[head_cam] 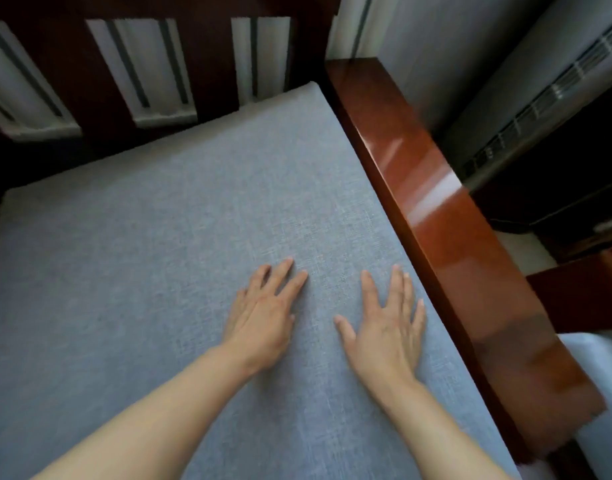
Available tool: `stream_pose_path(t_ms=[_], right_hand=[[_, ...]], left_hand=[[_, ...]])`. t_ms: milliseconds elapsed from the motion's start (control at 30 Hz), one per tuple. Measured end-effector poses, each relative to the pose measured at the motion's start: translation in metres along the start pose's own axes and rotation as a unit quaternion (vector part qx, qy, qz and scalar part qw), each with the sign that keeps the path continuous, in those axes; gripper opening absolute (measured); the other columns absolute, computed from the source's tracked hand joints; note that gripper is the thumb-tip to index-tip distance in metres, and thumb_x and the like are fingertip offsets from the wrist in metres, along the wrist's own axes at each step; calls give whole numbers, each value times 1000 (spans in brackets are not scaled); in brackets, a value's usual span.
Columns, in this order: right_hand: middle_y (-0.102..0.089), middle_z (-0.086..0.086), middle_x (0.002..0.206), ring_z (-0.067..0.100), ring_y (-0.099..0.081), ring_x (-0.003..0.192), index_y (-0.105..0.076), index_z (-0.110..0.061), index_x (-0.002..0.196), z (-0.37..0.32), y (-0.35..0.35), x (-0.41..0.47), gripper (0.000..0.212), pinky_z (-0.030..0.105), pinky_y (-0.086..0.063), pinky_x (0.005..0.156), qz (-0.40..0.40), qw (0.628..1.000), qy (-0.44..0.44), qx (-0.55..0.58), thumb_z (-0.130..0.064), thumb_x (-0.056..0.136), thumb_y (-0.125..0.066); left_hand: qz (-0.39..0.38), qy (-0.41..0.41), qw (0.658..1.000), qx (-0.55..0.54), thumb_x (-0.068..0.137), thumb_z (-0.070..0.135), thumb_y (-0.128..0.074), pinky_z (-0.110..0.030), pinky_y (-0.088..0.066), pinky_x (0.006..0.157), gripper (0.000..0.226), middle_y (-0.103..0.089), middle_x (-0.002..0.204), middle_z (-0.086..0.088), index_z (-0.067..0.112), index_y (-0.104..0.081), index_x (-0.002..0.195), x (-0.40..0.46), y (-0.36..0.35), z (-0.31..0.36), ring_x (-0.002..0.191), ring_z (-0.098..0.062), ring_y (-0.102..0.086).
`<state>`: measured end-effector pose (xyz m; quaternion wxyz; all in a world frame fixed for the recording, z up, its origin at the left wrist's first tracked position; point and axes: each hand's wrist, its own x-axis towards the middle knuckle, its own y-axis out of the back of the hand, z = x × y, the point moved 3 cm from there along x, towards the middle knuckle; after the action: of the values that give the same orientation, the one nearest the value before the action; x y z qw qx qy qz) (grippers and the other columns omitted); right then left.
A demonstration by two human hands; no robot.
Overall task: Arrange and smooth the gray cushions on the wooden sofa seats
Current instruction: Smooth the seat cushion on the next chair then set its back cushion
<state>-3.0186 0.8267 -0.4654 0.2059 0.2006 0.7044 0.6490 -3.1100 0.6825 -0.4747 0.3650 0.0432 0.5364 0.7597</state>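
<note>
A large gray woven cushion (180, 216) lies flat on the sofa seat and fills most of the view. Its surface looks smooth, without folds. My left hand (263, 313) rests palm down on the cushion near the middle, fingers spread. My right hand (387, 323) lies palm down beside it, fingers apart, close to the cushion's right edge. Neither hand holds anything. The cushion's right edge runs along the glossy reddish wooden armrest (446, 216).
The dark wooden slatted backrest (211, 57) stands behind the cushion. Right of the armrest are a pale wall, a white vented appliance (553, 84) and dark furniture (581, 292). Another pale cushion edge (602, 375) shows at the lower right.
</note>
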Motion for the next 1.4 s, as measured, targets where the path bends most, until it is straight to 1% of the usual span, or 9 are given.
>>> stream_pose_path(t_ms=[100,233,400,500,567,633,733,833,1400], right_hand=[[-13,19,157,33,-13,145,-31,-21,149,6,7,21,83,55,-14,114,-14,998,-50,19,-47,79,-69],[-49,25,132,41,-52,113,-42,-18,143,10,6,44,86,53,-45,92,12,996,-88,33,-49,71,-75],[-62,13,111,30,-60,89,-44,-14,141,9,4,69,83,41,-50,75,51,989,-118,70,-53,73,-71],[-63,8,97,26,-60,79,-48,-15,138,9,1,80,73,37,-50,66,61,985,-142,79,-53,78,-66],[-63,7,87,26,-60,70,-54,-14,132,8,-3,82,64,36,-49,57,100,982,-144,73,-51,80,-62],[-61,6,83,24,-58,66,-57,-15,130,8,-2,83,61,35,-48,54,120,980,-144,62,-53,83,-46],[-60,3,78,20,-57,62,-59,-17,129,7,-2,87,59,34,-46,50,135,977,-157,58,-50,86,-34],[-59,-1,73,17,-55,59,-60,-19,129,2,-3,88,56,30,-43,48,141,974,-172,47,-47,87,-34],[-53,0,70,19,-50,57,-61,-23,123,-10,-9,89,48,27,-30,47,140,970,-197,36,-43,89,-34]], left_hand=[[6,-42,999,22,96,25,-45,-42,-22,114,66,7,159,13,35,-10,151,32,13,18,145,-21,0],[24,-95,994,53,97,28,-42,-41,-24,111,63,4,159,12,35,-10,151,81,25,45,145,-22,0],[58,-132,986,88,100,37,-33,-42,-19,111,56,2,160,10,33,-11,151,144,41,65,145,-19,0],[98,-192,971,102,95,44,-22,-47,-24,107,50,-27,154,8,30,-41,139,175,46,73,144,-21,-13],[110,-244,959,95,92,45,-19,-47,-26,103,51,-52,132,9,25,-59,116,192,47,77,138,-20,-29],[110,-272,949,119,92,44,-18,-42,-20,101,49,-60,109,11,24,-63,98,204,48,79,127,-16,-42],[160,-299,930,139,92,40,-25,-39,-21,93,41,-57,80,11,22,-58,76,213,49,79,98,-16,-54],[195,-308,923,124,91,36,-30,-39,-24,91,37,-49,68,10,20,-53,67,213,48,75,87,-18,-55],[255,-345,899,86,87,31,-32,-37,-27,95,28,-34,62,10,22,-36,61,219,37,68,73,-19,-49]])
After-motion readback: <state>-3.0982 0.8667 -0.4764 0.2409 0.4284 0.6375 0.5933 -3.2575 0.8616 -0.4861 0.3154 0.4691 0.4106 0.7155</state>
